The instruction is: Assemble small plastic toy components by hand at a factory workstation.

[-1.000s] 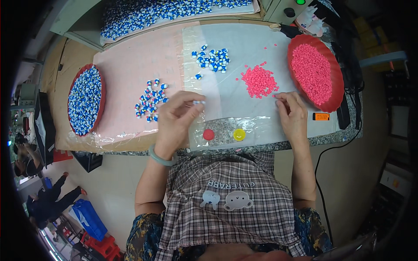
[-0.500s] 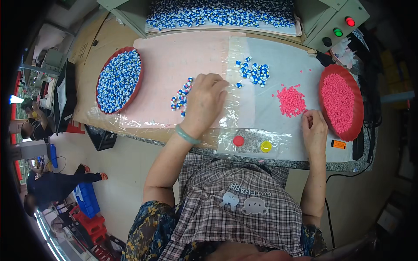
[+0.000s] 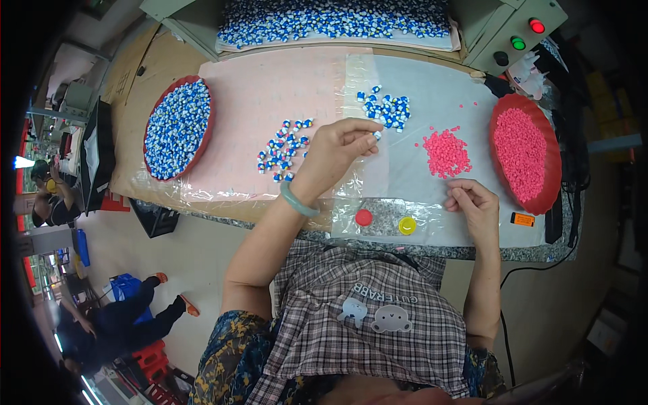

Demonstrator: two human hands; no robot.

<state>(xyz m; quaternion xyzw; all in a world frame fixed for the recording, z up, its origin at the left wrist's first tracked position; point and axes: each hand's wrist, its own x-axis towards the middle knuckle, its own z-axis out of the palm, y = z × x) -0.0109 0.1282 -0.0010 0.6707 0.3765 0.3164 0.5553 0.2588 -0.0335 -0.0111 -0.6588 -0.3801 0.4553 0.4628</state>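
My left hand point(image 3: 337, 152), wearing a pale green bangle point(image 3: 297, 199), pinches a small blue-and-white piece point(image 3: 376, 136) between thumb and forefinger. Just beyond those fingertips lies a loose group of similar blue-and-white pieces point(image 3: 388, 111). Beside the left wrist, more pieces with touches of pink point(image 3: 280, 152) are scattered on the pale pink sheet. My right hand point(image 3: 478, 210) is closed in a pinch below a heap of tiny pink pieces point(image 3: 445, 154). Whatever its fingertips hold, if anything, is too small to make out.
A red dish point(image 3: 208, 135) of blue-and-white pieces stands left, another red dish point(image 3: 550, 182) of pink pieces right. Red point(image 3: 364, 217) and yellow caps point(image 3: 407, 225) lie near the front edge. Behind stands a metal housing point(image 3: 496, 34) with many pieces inside. A person point(image 3: 128, 317) is at far left.
My left hand has moved right from the scattered group toward the loose pieces and now shows one in its fingers. My right hand has drawn back, nearer and left, from the pink heap.
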